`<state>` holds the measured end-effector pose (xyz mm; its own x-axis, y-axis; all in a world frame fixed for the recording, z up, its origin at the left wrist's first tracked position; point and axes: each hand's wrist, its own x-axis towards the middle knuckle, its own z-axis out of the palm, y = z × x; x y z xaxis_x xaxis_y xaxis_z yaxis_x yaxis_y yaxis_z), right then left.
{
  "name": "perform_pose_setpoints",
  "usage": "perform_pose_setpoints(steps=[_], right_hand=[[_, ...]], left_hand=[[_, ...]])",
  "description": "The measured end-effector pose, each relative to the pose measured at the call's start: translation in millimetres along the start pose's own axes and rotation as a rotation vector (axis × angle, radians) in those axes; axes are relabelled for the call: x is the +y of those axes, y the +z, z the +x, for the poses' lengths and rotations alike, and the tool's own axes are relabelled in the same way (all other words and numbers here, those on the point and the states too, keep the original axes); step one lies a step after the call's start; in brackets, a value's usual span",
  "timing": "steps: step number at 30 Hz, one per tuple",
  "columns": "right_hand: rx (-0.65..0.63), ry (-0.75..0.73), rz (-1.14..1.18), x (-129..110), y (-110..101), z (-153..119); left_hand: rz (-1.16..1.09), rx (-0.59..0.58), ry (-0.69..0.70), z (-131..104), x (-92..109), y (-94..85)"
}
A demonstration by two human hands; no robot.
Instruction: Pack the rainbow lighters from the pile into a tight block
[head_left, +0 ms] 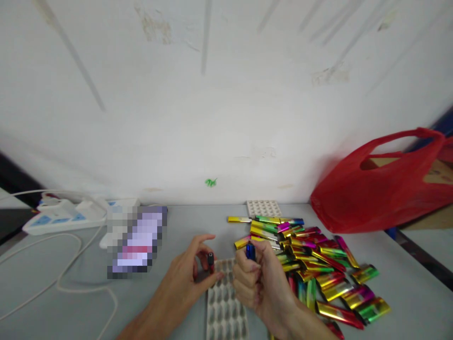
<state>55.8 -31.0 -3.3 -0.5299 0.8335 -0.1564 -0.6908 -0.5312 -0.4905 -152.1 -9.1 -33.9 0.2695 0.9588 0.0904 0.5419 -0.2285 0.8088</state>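
My left hand (186, 274) is closed on a small black-and-red piece (211, 259), pinched upright between thumb and fingers; its kind is too small to make out. My right hand (260, 278) wraps round a shiny blue lighter-like piece (250, 251), whose end shows above the curled fingers. Below and between both hands lies a pale tray (226, 302) with rows of oval hollows. To the right of my right hand spreads a loose heap of shiny, flat, lighter-like cases (318, 255) in gold, red, green, purple and blue.
A second pale gridded tray (264, 208) lies against the wall. At the right stands a red plastic bag (354, 193) beside a cardboard box (439, 174). On the left are a pixelated phone (139, 241), a white power strip (63, 219) and loose white cables (85, 288).
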Motion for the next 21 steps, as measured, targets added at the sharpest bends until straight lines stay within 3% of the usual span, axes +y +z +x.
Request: perform_pose_setpoints(steps=[18, 21], right_hand=[[0.021, -0.039, 0.042, 1.7, -4.3, 3.7], [0.078, -0.053, 0.024, 1.8, -1.6, 3.8]], left_hand=[[-0.014, -0.025, 0.023, 0.8, -4.0, 1.5], [-0.017, -0.024, 0.021, 0.0, -1.6, 0.5]])
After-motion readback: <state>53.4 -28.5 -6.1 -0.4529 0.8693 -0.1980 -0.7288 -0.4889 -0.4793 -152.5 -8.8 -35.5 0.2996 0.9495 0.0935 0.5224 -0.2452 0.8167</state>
